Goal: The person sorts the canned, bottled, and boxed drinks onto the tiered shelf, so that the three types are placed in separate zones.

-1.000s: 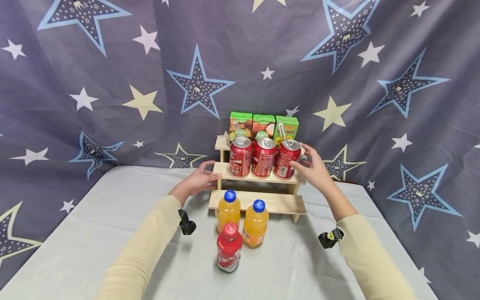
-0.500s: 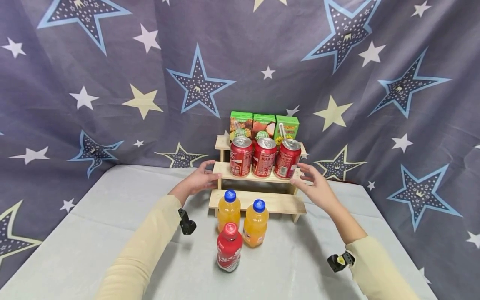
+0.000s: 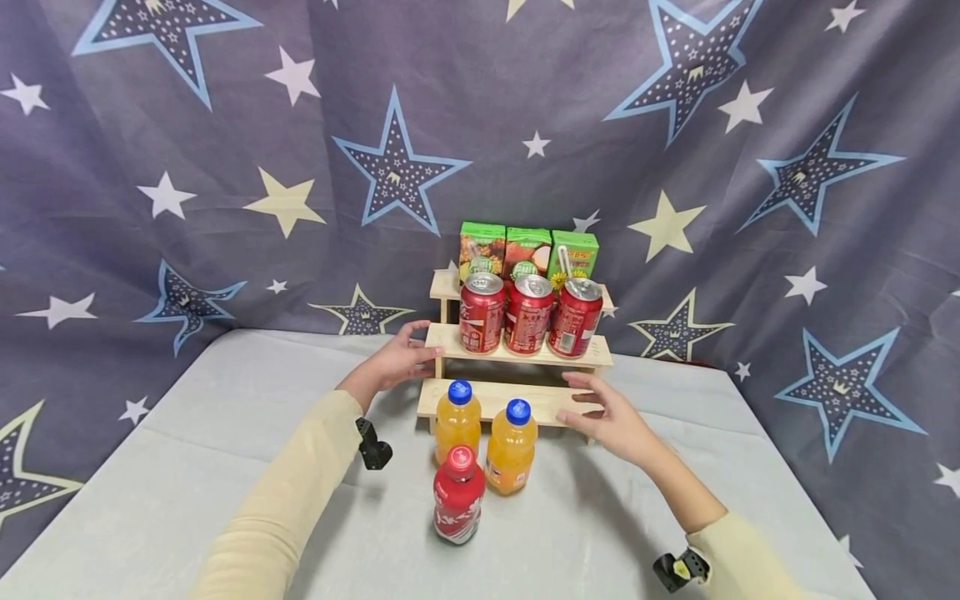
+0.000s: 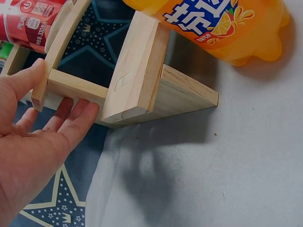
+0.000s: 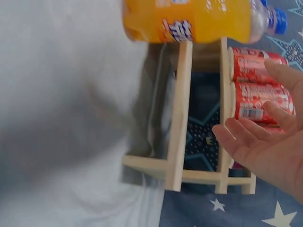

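Observation:
A three-tier wooden display shelf (image 3: 517,402) stands on the table. My left hand (image 3: 401,360) grips the left end of its middle tier, thumb on the board and fingers beneath, as the left wrist view shows. My right hand (image 3: 611,421) holds nothing and hovers by the right end of the bottom tier, fingers spread and slightly bent. Three red soda cans (image 3: 527,317) stand on the middle tier; three green juice cartons (image 3: 528,252) stand on the top one. In front are two orange soda bottles (image 3: 512,450) with blue caps and a red bottle (image 3: 458,504).
The table has a pale grey cover (image 3: 225,467). A dark curtain with stars (image 3: 480,100) hangs close behind the shelf and along both sides. The bottles stand between the two forearms.
My right hand has left the right-hand can, moving down and toward me to the bottom tier. My left hand, the shelf and the drinks have stayed in place.

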Demonstrator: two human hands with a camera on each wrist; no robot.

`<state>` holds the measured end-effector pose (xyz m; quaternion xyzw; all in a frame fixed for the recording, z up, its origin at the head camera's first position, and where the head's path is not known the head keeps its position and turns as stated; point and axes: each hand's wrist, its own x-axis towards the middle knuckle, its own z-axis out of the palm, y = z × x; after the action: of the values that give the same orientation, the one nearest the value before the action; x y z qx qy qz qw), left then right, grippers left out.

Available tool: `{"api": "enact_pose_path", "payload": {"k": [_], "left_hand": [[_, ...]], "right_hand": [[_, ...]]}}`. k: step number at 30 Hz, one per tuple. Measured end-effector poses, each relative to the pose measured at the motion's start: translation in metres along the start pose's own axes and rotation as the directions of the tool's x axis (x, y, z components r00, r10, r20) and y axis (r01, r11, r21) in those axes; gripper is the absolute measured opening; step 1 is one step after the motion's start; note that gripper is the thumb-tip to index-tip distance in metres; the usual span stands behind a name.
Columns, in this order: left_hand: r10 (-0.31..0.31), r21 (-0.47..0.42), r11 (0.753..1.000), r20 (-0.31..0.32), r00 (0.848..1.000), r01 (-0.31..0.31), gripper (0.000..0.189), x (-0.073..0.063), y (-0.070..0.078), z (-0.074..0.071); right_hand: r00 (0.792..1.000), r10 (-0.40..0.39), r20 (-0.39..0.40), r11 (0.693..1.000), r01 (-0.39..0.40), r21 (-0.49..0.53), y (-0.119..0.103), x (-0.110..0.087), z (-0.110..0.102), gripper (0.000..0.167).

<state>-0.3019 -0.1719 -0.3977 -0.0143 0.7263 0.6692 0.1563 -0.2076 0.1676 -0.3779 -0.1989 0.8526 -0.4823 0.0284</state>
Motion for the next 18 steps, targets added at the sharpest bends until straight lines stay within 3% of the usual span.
{"api": "enact_pose_path", "payload": {"k": [12,18], "left_hand": [[-0.008,-0.012,1.0,-0.007,1.0,0.008,0.074,0.001,-0.001,0.001],[-0.019,-0.011,1.0,-0.015,1.0,0.018,0.073,0.002,-0.002,0.0]], "right_hand": [[0.983,-0.109,0.146,0.991,0.096,0.096,0.011,-0.009,0.026,0.059],[0.977,-0.106,0.185,0.988,0.082,0.132,0.01,-0.009,0.038,0.06]]}}
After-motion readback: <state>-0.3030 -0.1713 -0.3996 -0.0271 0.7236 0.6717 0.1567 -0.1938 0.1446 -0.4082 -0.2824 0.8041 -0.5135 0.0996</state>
